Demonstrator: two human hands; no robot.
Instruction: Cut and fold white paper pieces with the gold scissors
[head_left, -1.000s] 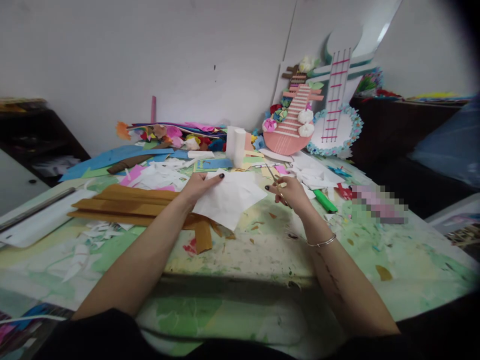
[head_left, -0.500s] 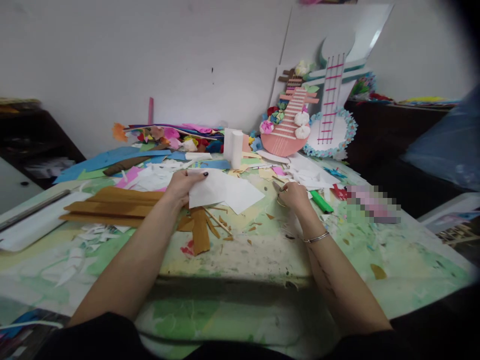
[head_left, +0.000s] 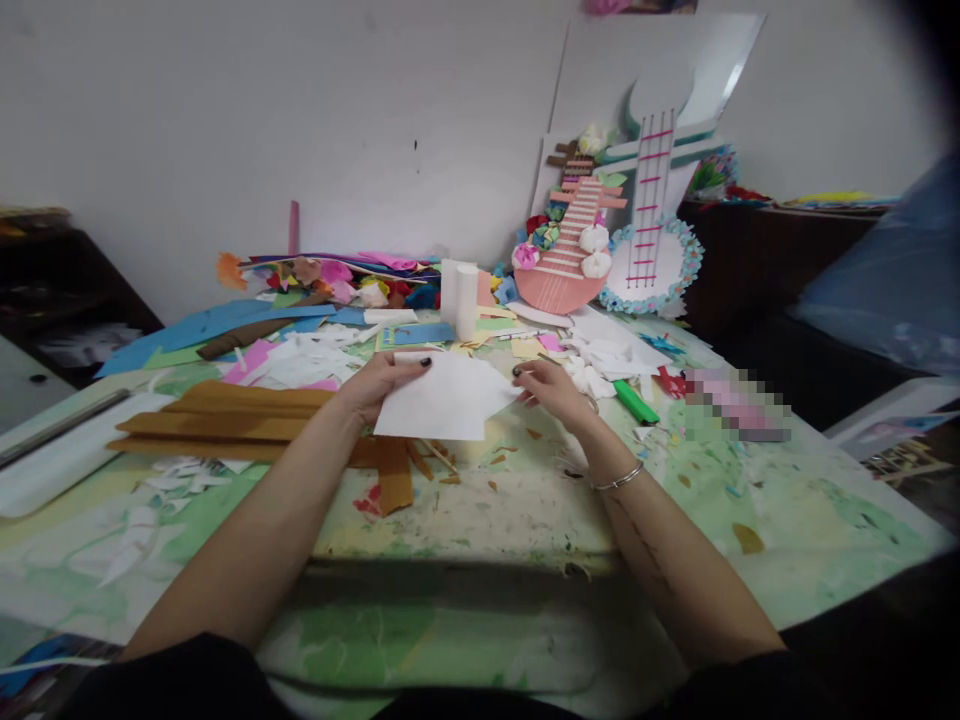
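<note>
My left hand (head_left: 379,385) pinches white paper (head_left: 431,410) between thumb and fingers above the table. This paper looks folded or layered, with a pointed part reaching to the right. At that right-hand point are the fingertips of my right hand (head_left: 551,390), bent and slightly apart; whether they grip the paper is unclear. A thin loop of the scissors (head_left: 592,404) shows beside the right palm, the rest being hidden by the hand. Beneath the paper lie brown paper strips (head_left: 395,485) and a thin stick (head_left: 444,457).
Folded brown paper (head_left: 217,420) and a white roll (head_left: 64,465) lie on the left. White scraps (head_left: 315,355) are strewn about. Upright white paper pieces (head_left: 465,300) stand ahead. Paper-craft instruments (head_left: 564,265) lean at the back. A green object (head_left: 636,402) lies on the right.
The white paper has turned and its lower edge now lies level. My right hand has moved left to the paper's right corner. The scissor blade seen before is now hidden.
</note>
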